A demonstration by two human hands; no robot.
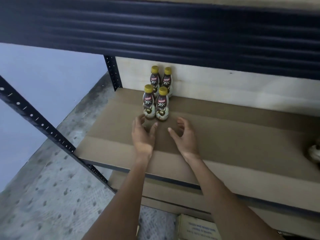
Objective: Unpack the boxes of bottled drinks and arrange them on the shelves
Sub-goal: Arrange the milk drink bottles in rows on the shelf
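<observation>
Several small coffee bottles with yellow caps [156,99] stand upright in two rows on the cardboard-lined shelf [225,135], near its back left. My left hand [142,135] hovers just in front of the front left bottle, fingers loosely curved and holding nothing. My right hand [183,134] is beside it to the right, a little in front of the front right bottle, also curved and empty. Neither hand touches a bottle.
The dark metal upright [43,125] slants down the left side, and another post [112,73] stands at the back left. The dark upper shelf beam [155,28] hangs overhead. A cardboard box [197,227] sits below. Something pale [314,153] shows at the right edge.
</observation>
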